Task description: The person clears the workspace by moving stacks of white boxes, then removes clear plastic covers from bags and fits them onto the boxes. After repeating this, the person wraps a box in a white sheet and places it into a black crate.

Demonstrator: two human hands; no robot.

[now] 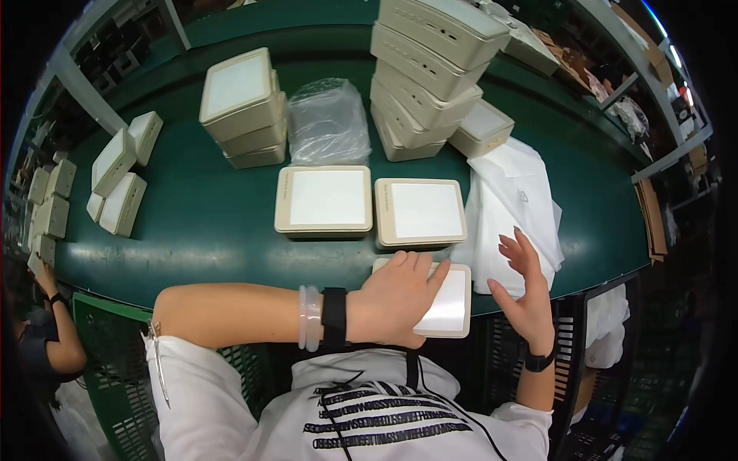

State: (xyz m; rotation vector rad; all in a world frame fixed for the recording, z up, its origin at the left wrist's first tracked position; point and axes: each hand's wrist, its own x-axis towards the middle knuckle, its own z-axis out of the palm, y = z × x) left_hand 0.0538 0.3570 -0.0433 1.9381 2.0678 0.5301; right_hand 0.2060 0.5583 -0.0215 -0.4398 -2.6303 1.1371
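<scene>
My left hand (pixel 396 300) reaches across from the left, palm down, over the left part of a beige box with a white panel (pixel 450 307) at the table's front edge. Its fingers curve over the box's far side, so their tips are partly hidden, and the index finger points across the top. To the right, my right hand (pixel 526 296) is raised with fingers apart and nothing in it, beside a white plastic bag (pixel 519 207). Just beyond my left hand, two similar boxes lie side by side, a left one (pixel 327 201) and a right one (pixel 421 213).
A tall stack of beige boxes (pixel 430 73) rises at the back, with a shorter stack (pixel 242 107) to its left. Between them sits a clear plastic bag (pixel 327 119). More boxes (pixel 119 177) lie at the left, near another person's hand (pixel 44 276). Crates (pixel 104 361) flank me.
</scene>
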